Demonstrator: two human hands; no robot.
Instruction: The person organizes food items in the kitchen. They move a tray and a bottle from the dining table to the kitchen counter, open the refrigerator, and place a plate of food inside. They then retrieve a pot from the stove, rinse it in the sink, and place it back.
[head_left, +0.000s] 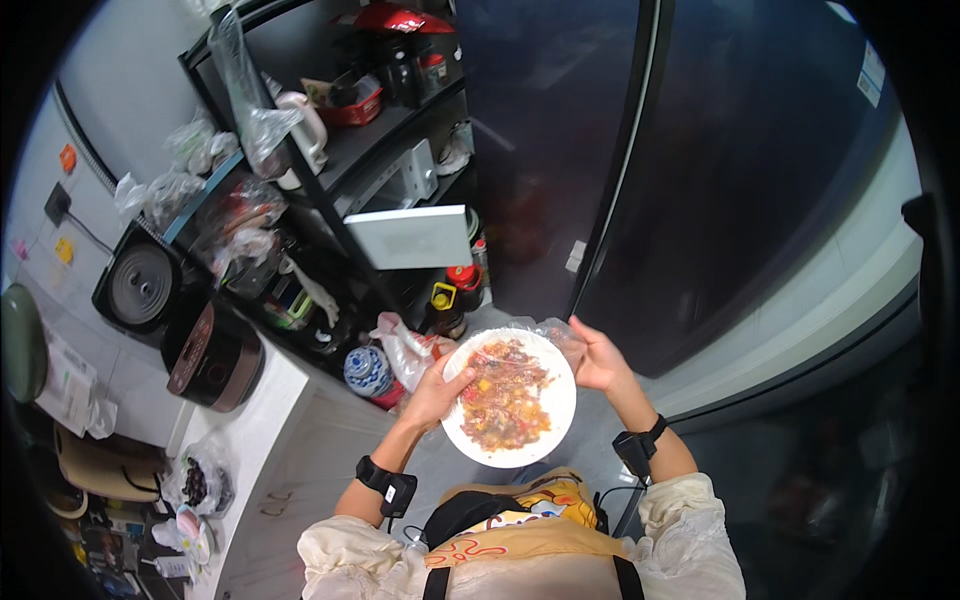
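Observation:
My left hand (437, 391) grips the left rim of a round white plate (559, 420), thumb on top and fingers beneath. On the plate lies a chopped, saucy dish (504, 397) of red, brown and yellow pieces. Clear plastic film (551, 328) stretches over the food and bunches up past the plate's upper right edge. There my right hand (600, 358) holds the gathered film, its index finger pointing up and away. Whether those fingers also touch the plate cannot be told. The plate is held in front of my body, above the grey floor.
A dark double-door refrigerator (547, 150) stands ahead. To its left, a black shelf rack (390, 139) has a white panel (409, 238) jutting out. Bottles (448, 315) and a blue-and-white jar (367, 371) sit low. An open-lidded rice cooker (217, 360) stands on the white counter (277, 390).

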